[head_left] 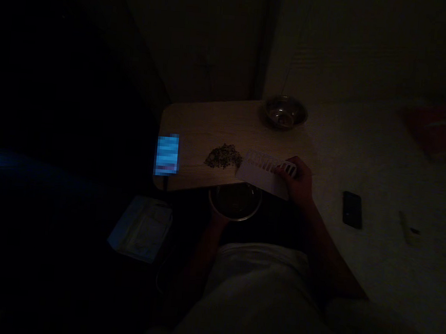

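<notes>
The room is very dark. My right hand (301, 183) grips the right end of a white flat slotted plastic piece (263, 170) that rests on a small wooden table (203, 129). Just left of the piece lies a small pile of dark grains (224, 156). My left hand (215, 219) is mostly hidden below the table's front edge, under a steel bowl (235, 203) that it seems to hold up; its fingers do not show.
A second steel bowl (285, 111) stands at the table's far right corner. A lit phone screen (167, 155) glows at the table's left edge. A dark phone (352, 209) lies on the pale bedding (381, 164) to the right. A white packet (141, 228) lies lower left.
</notes>
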{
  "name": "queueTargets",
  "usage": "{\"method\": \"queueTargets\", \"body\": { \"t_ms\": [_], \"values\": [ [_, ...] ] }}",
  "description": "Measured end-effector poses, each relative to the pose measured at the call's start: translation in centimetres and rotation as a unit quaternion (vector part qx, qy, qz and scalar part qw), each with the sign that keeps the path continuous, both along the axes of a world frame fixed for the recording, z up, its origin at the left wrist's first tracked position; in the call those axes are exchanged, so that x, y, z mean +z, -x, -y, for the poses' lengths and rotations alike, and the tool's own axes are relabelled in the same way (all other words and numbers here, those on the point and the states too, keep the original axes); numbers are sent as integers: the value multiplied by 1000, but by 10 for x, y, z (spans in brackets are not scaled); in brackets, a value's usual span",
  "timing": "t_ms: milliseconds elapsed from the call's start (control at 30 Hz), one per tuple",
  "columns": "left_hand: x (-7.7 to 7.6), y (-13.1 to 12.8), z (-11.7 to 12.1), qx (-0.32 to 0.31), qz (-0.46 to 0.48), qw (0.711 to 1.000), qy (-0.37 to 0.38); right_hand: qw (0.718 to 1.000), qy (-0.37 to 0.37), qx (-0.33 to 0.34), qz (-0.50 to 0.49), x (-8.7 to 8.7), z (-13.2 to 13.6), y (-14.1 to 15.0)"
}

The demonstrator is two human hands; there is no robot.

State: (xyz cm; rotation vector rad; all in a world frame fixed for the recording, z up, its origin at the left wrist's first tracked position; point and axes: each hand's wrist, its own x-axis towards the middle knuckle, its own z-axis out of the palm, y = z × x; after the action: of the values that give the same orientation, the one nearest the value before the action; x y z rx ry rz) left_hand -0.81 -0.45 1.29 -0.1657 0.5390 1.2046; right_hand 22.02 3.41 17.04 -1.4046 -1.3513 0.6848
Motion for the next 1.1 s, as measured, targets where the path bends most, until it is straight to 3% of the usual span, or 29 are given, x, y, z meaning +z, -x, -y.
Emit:
{"method": "queueTargets", "body": {
  "t_ms": [233,433,533,800,1100],
  "values": [
    [13,-1,0,19,-27,998,47,994,-32,-104,3,-7,-5,-9],
    [10,1,0,18,-33,997,60,986,-61,-155,26,-6,-6,-9],
    [10,1,-1,12,-19,998,56,988,-60,-141,8,-5,-4,-8],
    [5,0,-1,-6,-3,1000,30,1000,-3,-13,-27,-6,0,1],
    [4,0,-2,7,-22,999,42,994,-35,-102,-7,-6,-4,-6]
  ]
}}
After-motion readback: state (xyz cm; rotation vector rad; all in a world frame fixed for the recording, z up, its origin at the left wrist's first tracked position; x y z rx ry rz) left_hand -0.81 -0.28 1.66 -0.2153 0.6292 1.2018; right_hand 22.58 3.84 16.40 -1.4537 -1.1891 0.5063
